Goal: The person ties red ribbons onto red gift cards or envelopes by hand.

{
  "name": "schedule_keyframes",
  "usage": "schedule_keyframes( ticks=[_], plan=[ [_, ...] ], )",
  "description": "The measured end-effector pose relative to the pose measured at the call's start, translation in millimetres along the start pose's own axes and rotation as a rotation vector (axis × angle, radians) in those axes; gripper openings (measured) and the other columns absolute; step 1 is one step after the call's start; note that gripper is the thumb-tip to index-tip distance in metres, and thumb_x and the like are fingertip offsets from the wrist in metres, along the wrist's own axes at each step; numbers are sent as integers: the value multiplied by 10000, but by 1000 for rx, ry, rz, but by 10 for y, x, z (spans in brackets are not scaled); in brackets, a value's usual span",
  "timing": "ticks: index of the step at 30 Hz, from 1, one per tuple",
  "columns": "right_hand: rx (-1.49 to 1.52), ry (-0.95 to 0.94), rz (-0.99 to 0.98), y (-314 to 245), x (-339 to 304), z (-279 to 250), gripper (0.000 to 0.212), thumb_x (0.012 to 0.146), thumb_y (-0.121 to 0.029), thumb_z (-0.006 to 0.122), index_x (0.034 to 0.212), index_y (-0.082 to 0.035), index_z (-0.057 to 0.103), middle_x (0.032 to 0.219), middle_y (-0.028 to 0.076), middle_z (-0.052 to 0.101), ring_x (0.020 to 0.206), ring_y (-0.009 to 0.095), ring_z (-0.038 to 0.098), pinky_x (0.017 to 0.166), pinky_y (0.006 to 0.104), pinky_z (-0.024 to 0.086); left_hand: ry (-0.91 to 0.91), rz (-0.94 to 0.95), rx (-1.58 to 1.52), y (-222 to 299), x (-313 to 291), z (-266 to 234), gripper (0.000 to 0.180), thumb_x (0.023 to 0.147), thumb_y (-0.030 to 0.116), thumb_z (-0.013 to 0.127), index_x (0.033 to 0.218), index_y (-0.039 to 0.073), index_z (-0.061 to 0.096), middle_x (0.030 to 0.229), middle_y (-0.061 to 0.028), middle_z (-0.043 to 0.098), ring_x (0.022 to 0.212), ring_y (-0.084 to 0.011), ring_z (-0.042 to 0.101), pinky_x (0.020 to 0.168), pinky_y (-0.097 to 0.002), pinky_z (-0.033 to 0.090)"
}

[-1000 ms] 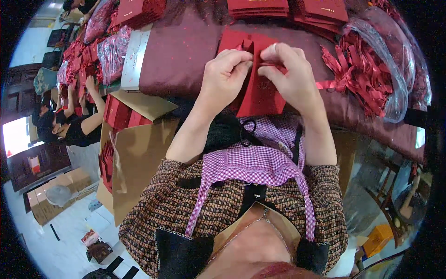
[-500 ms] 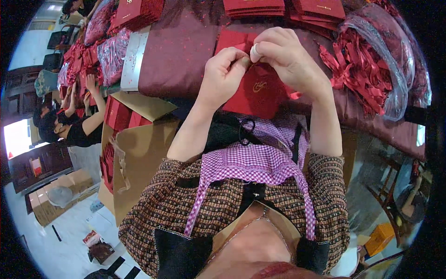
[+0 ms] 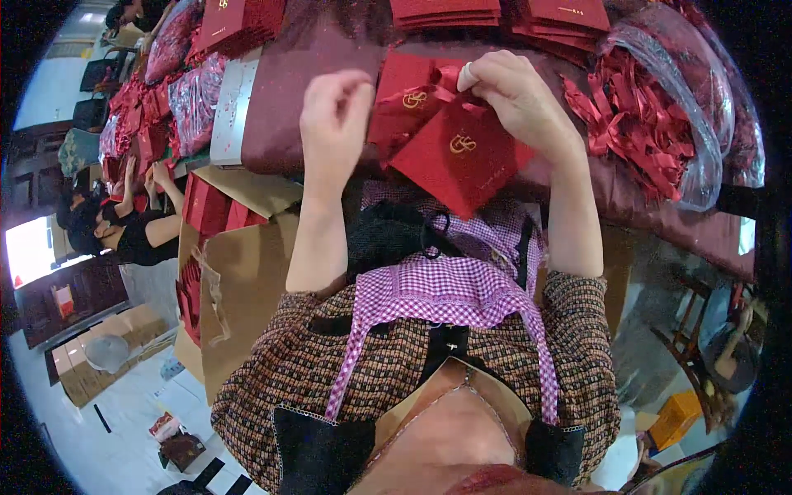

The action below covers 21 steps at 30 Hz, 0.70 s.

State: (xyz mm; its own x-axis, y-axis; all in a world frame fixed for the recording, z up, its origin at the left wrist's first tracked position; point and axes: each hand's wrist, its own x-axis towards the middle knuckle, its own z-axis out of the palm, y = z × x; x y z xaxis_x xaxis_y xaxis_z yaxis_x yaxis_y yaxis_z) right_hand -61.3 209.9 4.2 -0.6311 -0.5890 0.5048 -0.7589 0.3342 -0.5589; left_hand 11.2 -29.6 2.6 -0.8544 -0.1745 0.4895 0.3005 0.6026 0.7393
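Note:
My right hand (image 3: 513, 95), with a white band on one finger, pinches a red ribbon (image 3: 446, 80) at the upper corner of a red gift bag (image 3: 466, 169). The bag hangs tilted over the table's front edge, its gold emblem facing up. Behind it lies another red piece (image 3: 408, 103) with a like emblem; whether the two are joined I cannot tell. My left hand (image 3: 334, 111) is raised to the left, apart from the bag. Its fingers are loosely curled and somewhat blurred, thumb apart, with nothing visible in them.
Red bags (image 3: 445, 14) are stacked along the far side of the maroon-covered table (image 3: 305, 91). A clear plastic bag (image 3: 705, 124) with red ribbons (image 3: 635, 136) lies to the right. At the left stands an open cardboard box (image 3: 247, 272) holding red pieces; beyond it a co-worker (image 3: 124, 227) handles red items.
Both hands were together at the bag's top; my left hand has let go and moved left. The bag has turned to a slant and its ribbon now shows. My right hand keeps its hold.

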Motion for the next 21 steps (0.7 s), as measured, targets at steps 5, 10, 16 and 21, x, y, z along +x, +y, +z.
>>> schedule_keyframes(
  ticks=[5,10,16,21],
  plan=[
    [120,71,-4,92,40,144,112,781,-20,585,872,-54,642,788,142,630,787,340,592,710,417,476,-407,53,115,238,-242,73,187,745,133,727,870,15,654,802,-109,585,809,-289,553,732,-386,450],
    [378,210,162,73,18,186,251,834,14,567,1077,-23,620,972,135,659,872,226,652,782,327,512,-386,-96,165,79,-263,145,183,753,156,715,816,4,635,792,-120,593,787,-285,566,709,-380,456],
    [23,79,322,282,-479,-287,227,845,-90,606,1049,7,624,954,165,650,892,301,638,782,341,500,-380,-223,225,45,-200,94,234,771,193,715,883,-4,660,817,-149,648,774,-275,615,712,-370,495],
    [-338,-62,352,219,-832,-184,225,813,-191,641,1009,-81,629,1144,80,574,1112,298,493,936,439,368,-403,-288,213,13,-174,103,222,777,184,707,880,-7,659,778,-155,646,721,-272,626,676,-361,497]
  ],
)
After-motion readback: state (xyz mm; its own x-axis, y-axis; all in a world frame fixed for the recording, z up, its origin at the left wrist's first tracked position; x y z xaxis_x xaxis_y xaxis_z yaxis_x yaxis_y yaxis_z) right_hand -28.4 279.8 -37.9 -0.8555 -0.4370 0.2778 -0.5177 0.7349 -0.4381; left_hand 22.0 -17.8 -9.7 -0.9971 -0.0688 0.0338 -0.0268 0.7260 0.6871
